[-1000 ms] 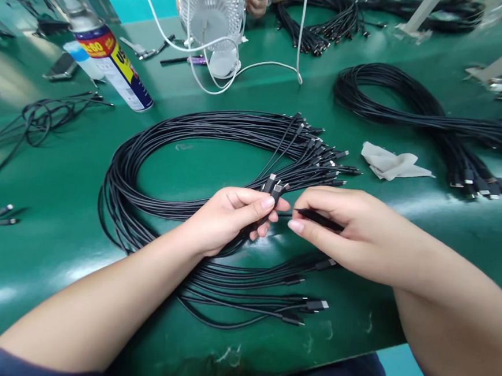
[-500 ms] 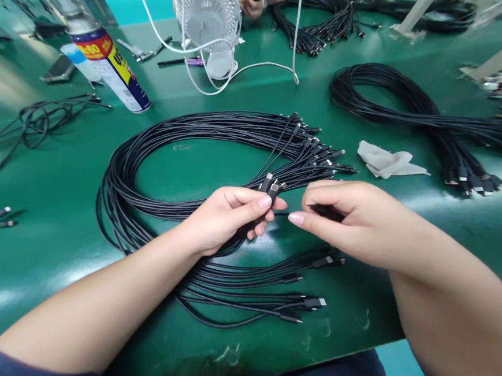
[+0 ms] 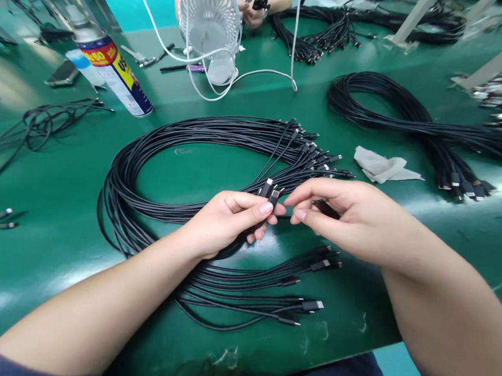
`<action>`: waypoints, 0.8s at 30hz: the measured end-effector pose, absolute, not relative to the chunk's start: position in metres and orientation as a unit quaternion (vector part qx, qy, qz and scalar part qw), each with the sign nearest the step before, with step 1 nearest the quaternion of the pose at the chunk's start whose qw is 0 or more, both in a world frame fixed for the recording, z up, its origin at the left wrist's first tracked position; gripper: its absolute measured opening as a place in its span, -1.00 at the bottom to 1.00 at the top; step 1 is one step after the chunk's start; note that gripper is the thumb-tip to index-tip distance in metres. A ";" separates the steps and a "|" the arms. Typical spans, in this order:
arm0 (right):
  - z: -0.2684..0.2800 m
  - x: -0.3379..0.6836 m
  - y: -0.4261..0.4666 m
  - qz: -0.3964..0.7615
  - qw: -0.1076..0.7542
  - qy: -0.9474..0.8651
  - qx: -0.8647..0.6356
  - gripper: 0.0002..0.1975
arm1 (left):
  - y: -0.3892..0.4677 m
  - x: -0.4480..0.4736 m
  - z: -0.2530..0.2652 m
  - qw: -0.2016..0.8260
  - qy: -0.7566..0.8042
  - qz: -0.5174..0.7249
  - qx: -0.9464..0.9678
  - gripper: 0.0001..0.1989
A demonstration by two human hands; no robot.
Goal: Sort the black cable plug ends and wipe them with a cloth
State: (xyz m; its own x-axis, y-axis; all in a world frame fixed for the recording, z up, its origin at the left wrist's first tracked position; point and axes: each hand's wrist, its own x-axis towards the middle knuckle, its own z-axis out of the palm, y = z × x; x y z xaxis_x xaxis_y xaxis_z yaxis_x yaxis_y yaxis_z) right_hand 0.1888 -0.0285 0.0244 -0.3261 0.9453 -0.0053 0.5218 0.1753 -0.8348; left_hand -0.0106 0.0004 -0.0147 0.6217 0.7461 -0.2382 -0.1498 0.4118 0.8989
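At the frame's centre, the left hand (image 3: pixel 235 220) pinches a few plugs (image 3: pixel 273 196) under its thumb, metal ends upward, probably to leave the tips easy to see and reach. Just right of them, the right hand (image 3: pixel 348 222) is half curled round a dark piece (image 3: pixel 326 209), thumb and forefinger slightly parted; fingers hide most of it, so I can't tell what it is. The coil (image 3: pixel 124 172) spreads centre-left, ends fanned rightward, presumably against tangling.
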 end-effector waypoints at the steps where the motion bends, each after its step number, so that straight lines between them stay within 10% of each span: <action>1: 0.025 0.191 -0.028 0.373 0.269 -0.718 -0.523 -0.87 | 0.001 -0.011 -0.015 0.777 0.323 0.295 0.453 -0.79; 24: 0.017 0.166 -0.050 -0.043 0.294 -0.820 -0.489 -0.88 | -0.009 -0.005 -0.003 0.774 0.360 0.338 0.397 -0.66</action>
